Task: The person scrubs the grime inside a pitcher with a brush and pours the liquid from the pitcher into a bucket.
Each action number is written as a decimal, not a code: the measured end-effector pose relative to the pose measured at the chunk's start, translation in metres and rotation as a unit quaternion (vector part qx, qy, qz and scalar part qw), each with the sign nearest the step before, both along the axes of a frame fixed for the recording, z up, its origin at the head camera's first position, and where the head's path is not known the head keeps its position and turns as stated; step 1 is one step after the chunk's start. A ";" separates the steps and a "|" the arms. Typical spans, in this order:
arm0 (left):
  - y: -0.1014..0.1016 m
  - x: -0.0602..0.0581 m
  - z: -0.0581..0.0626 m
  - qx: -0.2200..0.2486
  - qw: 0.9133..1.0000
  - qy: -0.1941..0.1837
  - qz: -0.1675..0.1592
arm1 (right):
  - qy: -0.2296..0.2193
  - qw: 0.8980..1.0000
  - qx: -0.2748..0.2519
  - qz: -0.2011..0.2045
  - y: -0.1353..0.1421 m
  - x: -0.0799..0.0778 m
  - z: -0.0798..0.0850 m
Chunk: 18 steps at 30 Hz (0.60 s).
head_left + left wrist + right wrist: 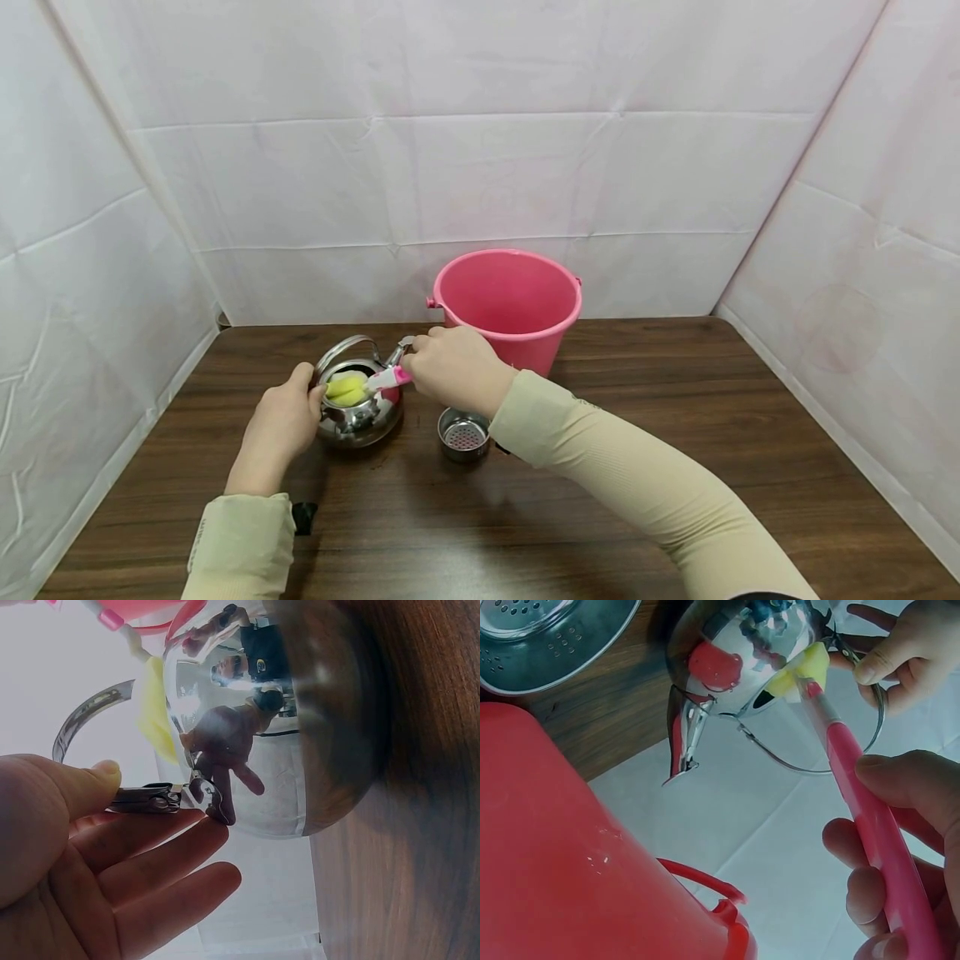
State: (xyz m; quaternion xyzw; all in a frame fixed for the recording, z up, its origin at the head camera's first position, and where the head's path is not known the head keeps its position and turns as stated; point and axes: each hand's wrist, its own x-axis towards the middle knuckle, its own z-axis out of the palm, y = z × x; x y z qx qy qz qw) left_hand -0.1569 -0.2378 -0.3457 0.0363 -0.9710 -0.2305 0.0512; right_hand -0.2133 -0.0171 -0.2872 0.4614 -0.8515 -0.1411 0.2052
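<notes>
A shiny steel kettle (pixel 360 427) stands lidless on the left part of the table, its spout toward the bucket. My left hand (pixel 283 419) pinches the base of the kettle's arched handle (pixel 146 798) between thumb and index finger; the other fingers extend beside the kettle wall. My right hand (pixel 456 364) grips the pink handle of a sponge brush (pixel 864 806). The brush's yellow sponge head (pixel 347 388) is at the kettle's round mouth, with its far part hidden inside the rim in the right wrist view.
A pink bucket (pixel 543 354) stands behind my right hand, near the back wall. A small steel strainer (pixel 463 435) with a perforated bottom sits right of the kettle, partly behind my right wrist. White sheets (pixel 495 183) line the back and sides of the brown wooden table (pixel 420 525).
</notes>
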 end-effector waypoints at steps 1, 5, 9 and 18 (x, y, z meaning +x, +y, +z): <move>0.000 0.000 0.000 0.000 1.000 0.001 0.000 | 0.001 1.000 -0.002 0.001 0.000 0.000 0.000; 0.001 0.001 0.000 0.002 1.000 0.004 0.002 | 0.002 1.000 -0.008 0.003 0.001 0.001 0.000; 0.001 0.001 0.000 0.002 1.000 0.005 0.003 | -0.005 1.000 -0.004 -0.001 0.003 0.001 0.000; 0.002 0.001 0.000 0.001 1.000 0.004 0.004 | -0.010 1.000 -0.005 -0.004 0.005 -0.001 0.000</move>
